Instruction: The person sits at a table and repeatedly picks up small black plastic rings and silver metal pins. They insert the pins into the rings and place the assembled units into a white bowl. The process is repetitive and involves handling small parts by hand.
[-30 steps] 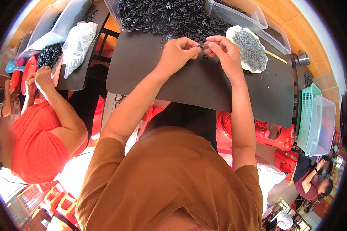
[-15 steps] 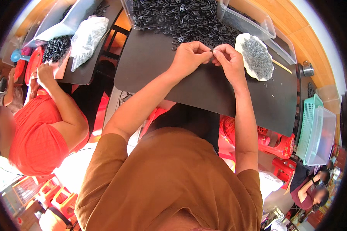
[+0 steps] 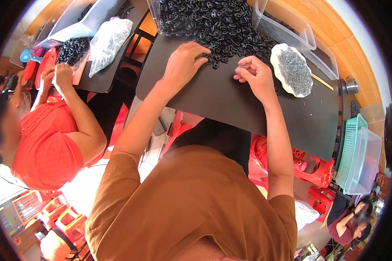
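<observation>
Black pieces [image 3: 222,30] lie ahead-right of the nearer left hand [image 3: 181,63], fingers narrowly parted; right hand [image 3: 258,79] curled (contents unclear).

The left arm [image 3: 143,113] and right arm [image 3: 278,139] are stretching forward, the left hand [image 3: 185,63] holding thumb [image 3: 200,64] and forefinger [image 3: 199,49] parted, the right hand [image 3: 255,77], apart from it, curling its fingers [image 3: 242,71].

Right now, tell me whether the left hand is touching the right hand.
Apart. The head view shows dark tabletop plainly between the left hand and the right hand.
</observation>
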